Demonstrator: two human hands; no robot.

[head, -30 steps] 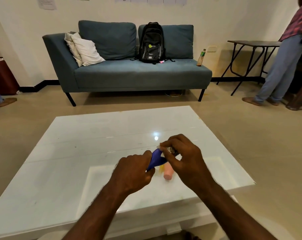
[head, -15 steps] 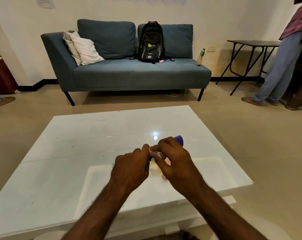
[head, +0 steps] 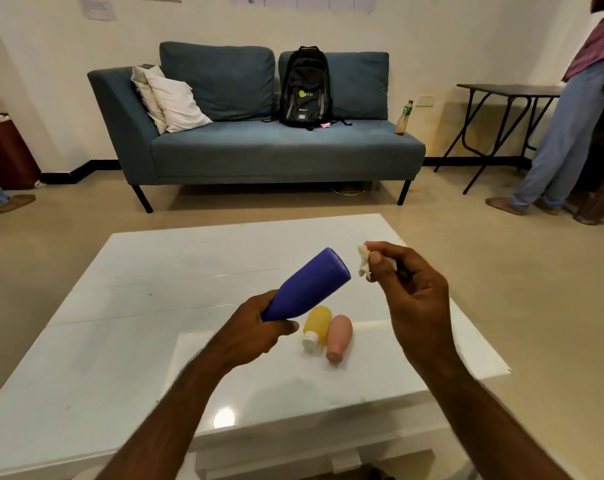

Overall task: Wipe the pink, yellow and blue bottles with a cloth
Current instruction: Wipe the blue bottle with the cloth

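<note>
**The blue bottle could slip and knock the others**

The left hand [head: 255,327] has its grip closed around the narrow end of the smooth blue plastic bottle [head: 307,285], holding it tilted up above the shiny white desk [head: 120,323]. The right hand [head: 415,292] pinches a small crumpled white cloth [head: 363,263] just beside the bottle's wide end, not touching it.

The small yellow bottle with a white cap [head: 316,327] and the small pink bottle [head: 338,336] lie side by side on the desk, right below.

I think a hard rub on the far end could twist the blue bottle loose. It could drop on the two little bottles, and they might roll off the slippery desk. The tiny cloth could slip out too.
</note>
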